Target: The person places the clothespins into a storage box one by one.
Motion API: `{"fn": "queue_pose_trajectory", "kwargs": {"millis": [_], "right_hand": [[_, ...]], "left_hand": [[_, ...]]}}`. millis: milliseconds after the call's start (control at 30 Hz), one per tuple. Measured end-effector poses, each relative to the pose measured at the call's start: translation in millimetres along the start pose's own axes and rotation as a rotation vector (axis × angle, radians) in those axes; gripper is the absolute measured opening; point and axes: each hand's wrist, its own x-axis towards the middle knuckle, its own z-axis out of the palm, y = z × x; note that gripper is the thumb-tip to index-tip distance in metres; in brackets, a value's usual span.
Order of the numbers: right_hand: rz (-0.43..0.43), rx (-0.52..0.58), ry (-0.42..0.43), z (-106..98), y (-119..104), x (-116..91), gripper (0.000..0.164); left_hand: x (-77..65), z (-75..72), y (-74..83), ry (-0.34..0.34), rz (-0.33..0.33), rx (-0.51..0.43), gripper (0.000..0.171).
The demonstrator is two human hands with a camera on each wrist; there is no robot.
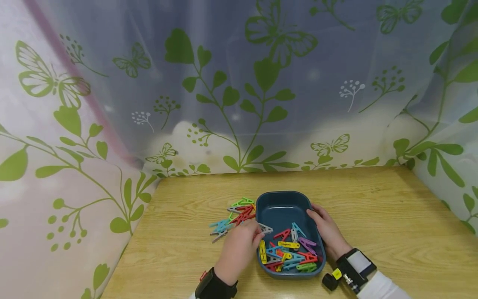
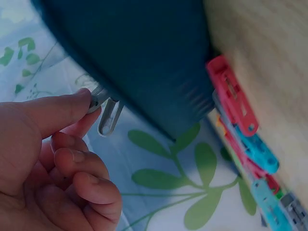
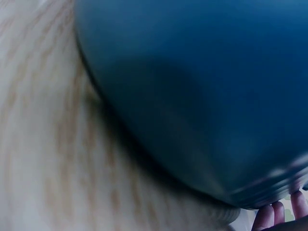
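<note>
My left hand (image 1: 240, 245) pinches a grey clothespin (image 1: 265, 228) between thumb and forefinger at the left rim of a dark blue tub (image 1: 285, 209). In the left wrist view the same grey clothespin (image 2: 109, 120) shows beside the tub's edge, the other fingers curled below. On the tub's far right side, my right hand (image 1: 330, 230) holds its wall, with the thumb on the rim. Inside the tub's near half lie several clothespins in red, yellow, blue, purple, grey and green, such as a purple clothespin (image 1: 308, 244). The right wrist view mostly shows the tub's outer wall (image 3: 202, 96).
Left of the tub is a loose heap of clothespins (image 1: 242, 214) in green, red, blue and grey, lying on the wooden table (image 1: 179, 253). Behind and beside the table hang curtains (image 1: 239, 104) printed with leaves and butterflies.
</note>
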Motion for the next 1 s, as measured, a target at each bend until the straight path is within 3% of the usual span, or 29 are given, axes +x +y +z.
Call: {"fn": "queue_pose_trajectory", "kwargs": {"millis": [300, 667, 833, 1000], "right_hand": [[0.002, 0.006, -0.007, 0.1, 0.9, 1.1, 0.067], [-0.008, -0.006, -0.001, -0.7, 0.4, 0.0, 0.066], [-0.01, -0.018, 0.002, -0.9, 0.7, 0.5, 0.066], [-0.013, -0.019, 0.002, -0.6, 0.4, 0.7, 0.066]], "left_hand": [[-1.1, 13.4, -2.2, -0.038, 0.017, 0.031, 0.017], [-1.3, 16.7, -3.5, -0.071, -0.007, 0.023, 0.012], [-0.5, 17.0, -5.1, -0.052, -0.016, 0.015, 0.011], [1.2, 15.2, -8.8, 0.027, -0.009, -0.019, 0.009]]}}
